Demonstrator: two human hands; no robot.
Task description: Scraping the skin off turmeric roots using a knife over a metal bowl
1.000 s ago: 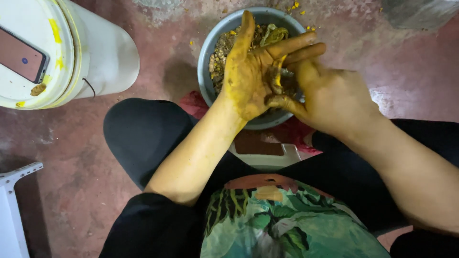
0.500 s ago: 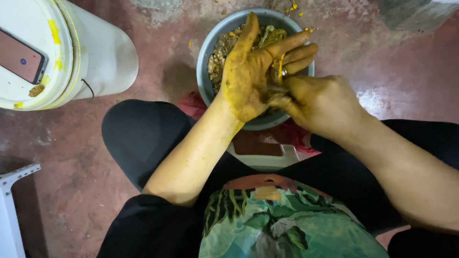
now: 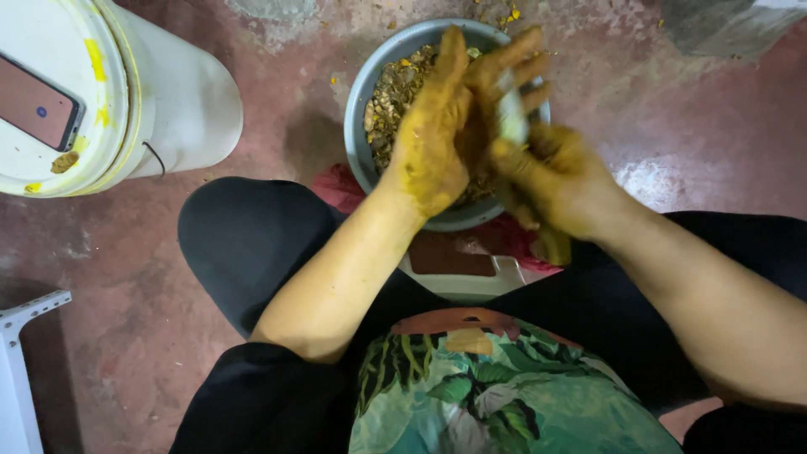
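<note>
**Yellow-stained hands meet over a grey bowl**

The person sits with knees apart above a red floor (image 3: 269,92). Both hands are coated in yellow paste and held over a grey metal bowl (image 3: 363,109) that rests on the floor between the legs. The bowl holds a coarse brown and yellow mixture (image 3: 395,92).

The left hand (image 3: 441,139) is spread, fingers pointing away from the body, its grip open and closed around nothing. The right hand (image 3: 555,176) presses against the left palm from the side; its fingers curl around a small pale object (image 3: 510,122), which is blurred, so what it is cannot be told.

A white bucket (image 3: 181,92) stands well apart to the left of the bowl, with a phone (image 3: 38,109) lying on its yellow-smeared lid. A red cloth (image 3: 340,189) shows under the bowl's near edge.
</note>
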